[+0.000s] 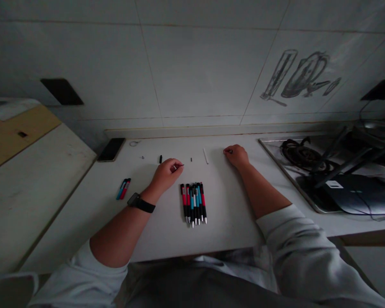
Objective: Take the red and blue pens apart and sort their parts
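My left hand [167,174], with a dark watch on its wrist, is closed over the counter in a pinch. A thin dark piece sticks out past its fingertips; its kind is too small to tell. Farther right, my right hand [236,156] rests closed on the counter, and its fingers hide whatever may be in them. Between the hands lie a tiny black piece [191,159] and a slim white refill [205,156]. A short black pen grip [161,159] is just beyond my left hand. Several assembled pens [194,201], red, blue and white with black grips, lie side by side nearer me.
Left on the counter are blue and red pen barrels [123,189], a tiny part [143,157], a thin ring [134,143] and a phone [111,149]. A gas stove [297,149] with a dark flat device [356,194] stands right. A tiled wall [199,72] closes the back.
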